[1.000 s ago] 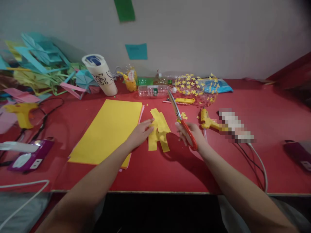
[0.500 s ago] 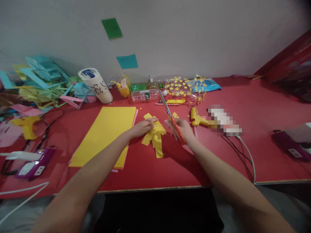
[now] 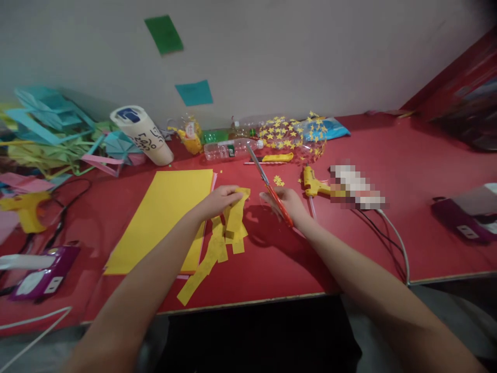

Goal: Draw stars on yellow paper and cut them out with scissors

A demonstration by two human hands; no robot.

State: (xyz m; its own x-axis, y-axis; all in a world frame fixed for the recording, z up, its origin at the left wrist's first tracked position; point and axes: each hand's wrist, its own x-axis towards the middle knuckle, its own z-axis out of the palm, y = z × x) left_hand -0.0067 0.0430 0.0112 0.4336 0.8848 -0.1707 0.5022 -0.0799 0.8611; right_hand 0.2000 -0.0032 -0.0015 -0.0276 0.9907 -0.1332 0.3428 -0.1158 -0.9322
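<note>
My left hand (image 3: 224,200) pinches a yellow paper strip (image 3: 235,217) and holds it up over the red table. More yellow strips (image 3: 212,252) lie below it, one reaching down toward the table's front edge. Closed around the red handles of a pair of scissors (image 3: 277,199) is my right hand (image 3: 290,205); the blades point up and away to the left, apart from the paper. Left of my left hand lies a stack of yellow sheets (image 3: 163,217), with pink paper showing at its edge. Small yellow paper stars (image 3: 278,180) sit beyond the scissors.
A yellow glue gun (image 3: 316,184) lies right of the scissors, another (image 3: 27,211) at far left near a purple power strip (image 3: 46,273). Along the wall are plastic bottles (image 3: 233,148), a yellow cutter knife (image 3: 277,157), a white cup (image 3: 142,134) and folded coloured paper (image 3: 54,124).
My left hand has lifted a strip from the pile, and the other strips have been drawn left and toward me. The scissors stay in my right hand, and the view has shifted slightly.
</note>
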